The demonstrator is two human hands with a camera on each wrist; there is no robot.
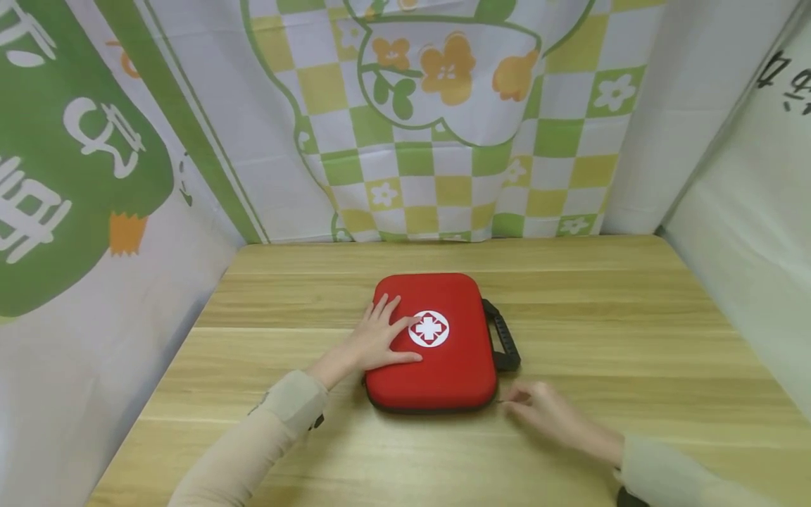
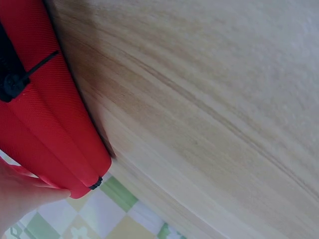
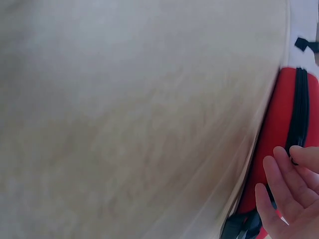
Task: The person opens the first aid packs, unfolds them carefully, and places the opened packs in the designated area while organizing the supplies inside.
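Observation:
A red first aid case (image 1: 443,373) with a white cross emblem lies flat on the table, its black handle (image 1: 505,338) toward the right. My left hand (image 1: 383,338) rests on the lid's left part with fingers spread. At the near right corner, my right hand (image 1: 538,408) pinches a small zipper pull between thumb and forefinger. In the right wrist view, the black zipper (image 3: 300,109) runs along the case's side up to the right hand's fingertips (image 3: 281,154). The left wrist view shows the case's red side (image 2: 55,109) with a black cord on it.
The wood-grain table (image 1: 285,282) stretches around the case on all sides. Behind it hangs a checkered, flowered cloth (image 1: 443,183). A printed white and green cloth (image 1: 95,211) covers the left side, and a pale one (image 1: 754,211) the right.

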